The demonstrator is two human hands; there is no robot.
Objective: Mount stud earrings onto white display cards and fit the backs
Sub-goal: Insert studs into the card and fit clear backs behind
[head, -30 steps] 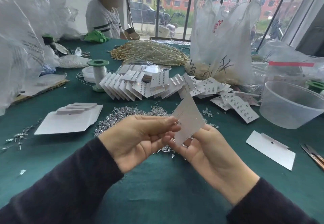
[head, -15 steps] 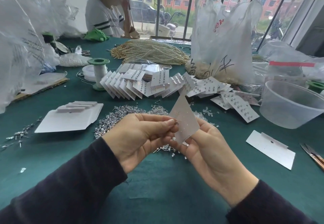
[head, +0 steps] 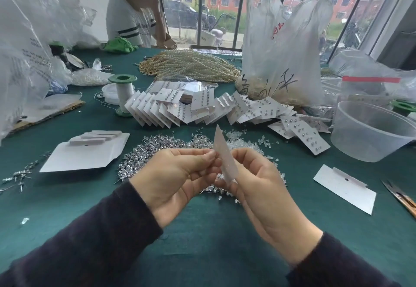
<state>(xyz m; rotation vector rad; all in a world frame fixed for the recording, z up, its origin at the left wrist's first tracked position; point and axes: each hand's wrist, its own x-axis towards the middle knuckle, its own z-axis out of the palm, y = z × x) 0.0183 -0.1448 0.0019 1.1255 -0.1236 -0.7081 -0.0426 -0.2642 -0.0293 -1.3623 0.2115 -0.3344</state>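
Where the two hands meet at the centre of the frame, a white display card point(head: 225, 159) is held above the worktop point(head: 202, 237), upright and turned almost edge-on to the camera. Right hand point(head: 258, 181): fingers curled behind the card's lower half, gripping it. Left hand point(head: 177, 174): thumb and forefinger pinched at the card's left edge, the other fingers curled beneath; whether a stud lies between the fingertips is too small to tell. Both forearms wear dark sleeves point(head: 78, 241).

Directly behind the hands, on the green cloth, a heap of loose metal studs point(head: 162, 149) lies to the left and a scatter of clear earring backs point(head: 245, 142) to the right, the two touching. Beyond these, across the middle of the frame, filled cards point(head: 202, 109) overlap in a long row.

Blank cards point(head: 87, 154) are stacked at centre left. A single blank card point(head: 344, 187) lies flat at lower right, near a metal tool point(head: 399, 198) cut off by the right edge. A clear plastic tub point(head: 371, 133) stands at the right and a green-ended spool point(head: 123, 93) left of the filled row, with pearl strands point(head: 191, 64) and a large plastic bag point(head: 283, 50) farther back. A second person point(head: 130, 16) is at the worktop's far end, upper left.
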